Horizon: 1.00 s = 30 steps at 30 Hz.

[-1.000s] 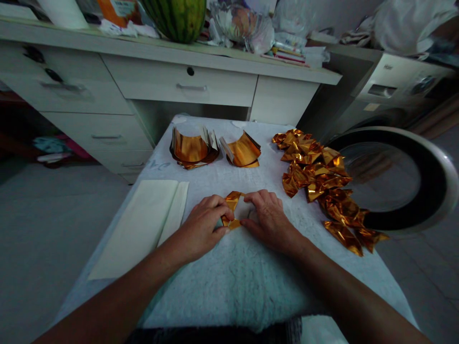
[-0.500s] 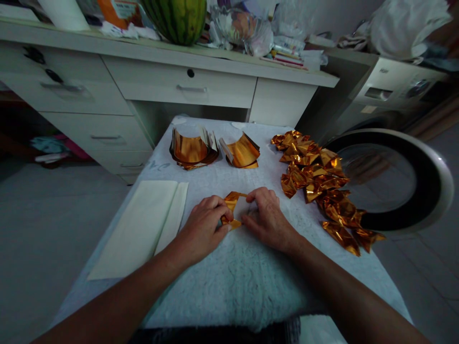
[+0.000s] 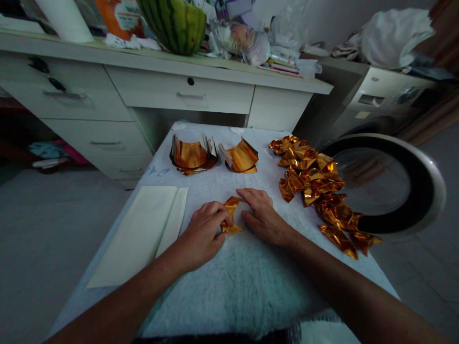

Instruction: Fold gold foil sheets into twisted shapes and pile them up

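Note:
In the middle of the cloth-covered table lies a partly folded sheet of gold foil paper, its pale inner side facing up. My left hand is closed on the left end, fingers curled over it. My right hand holds the right part, its forefinger along the top edge and its thumb lower on the pale side. Behind my hands stand two curved stacks of gold foil sheets, a larger left stack and a smaller right stack. Folded gold foil pieces lie heaped at the right.
Pale paper sheets lie left on the table. A washing machine's round door hangs open against the right side. Beyond stands a white drawer cabinet with a watermelon and clutter on top.
My right hand has shifted slightly left, its forefinger stretching farther along the foil paper's top edge. My left hand keeps its hold. The whole view has tipped a little.

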Tool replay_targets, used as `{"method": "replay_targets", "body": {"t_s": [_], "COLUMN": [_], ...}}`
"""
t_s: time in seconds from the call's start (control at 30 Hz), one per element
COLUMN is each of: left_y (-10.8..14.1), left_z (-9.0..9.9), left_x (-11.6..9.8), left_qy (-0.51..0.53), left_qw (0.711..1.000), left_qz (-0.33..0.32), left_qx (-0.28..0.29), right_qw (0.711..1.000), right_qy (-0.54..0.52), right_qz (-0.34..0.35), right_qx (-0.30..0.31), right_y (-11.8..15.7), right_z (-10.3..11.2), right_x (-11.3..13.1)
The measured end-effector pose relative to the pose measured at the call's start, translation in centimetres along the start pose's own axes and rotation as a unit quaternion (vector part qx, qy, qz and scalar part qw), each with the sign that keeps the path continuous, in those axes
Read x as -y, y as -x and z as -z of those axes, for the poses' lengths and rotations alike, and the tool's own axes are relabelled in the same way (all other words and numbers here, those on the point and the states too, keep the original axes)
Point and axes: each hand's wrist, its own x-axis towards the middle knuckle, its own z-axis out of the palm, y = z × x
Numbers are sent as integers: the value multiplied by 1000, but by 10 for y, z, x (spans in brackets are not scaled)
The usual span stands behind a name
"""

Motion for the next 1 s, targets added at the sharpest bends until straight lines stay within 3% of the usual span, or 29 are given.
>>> {"method": "replay_targets", "body": {"t_s": [0.1,0.3,0.53,0.7,0.87,1.0], "left_y": [0,1,3,3,3,1], "left_z": [2,5,-1,-3,3,7], "left_x": [-1,-5,4,9,1,-3], "left_qy": [7,31,-41,-65,-17,81], "left_qw": [1000,999,995,993,997,993], "left_qz": [-5,-5,49,58,54,69], "left_qx": [-1,-15,-82,-78,-60,-54], "right_qw": [1000,997,998,998,992,946], "right_qy": [10,-2,42,45,-123,-317], "right_qz": [-3,-79,-36,-18,-14,-70], "right_qx": [22,-24,-41,-51,-21,-24], "right_y": [-9,-26,-18,-14,-13,-11], "right_z": [3,-4,-9,-6,-3,-1], "right_x": [1,-4,-4,0,-3,-4]}}
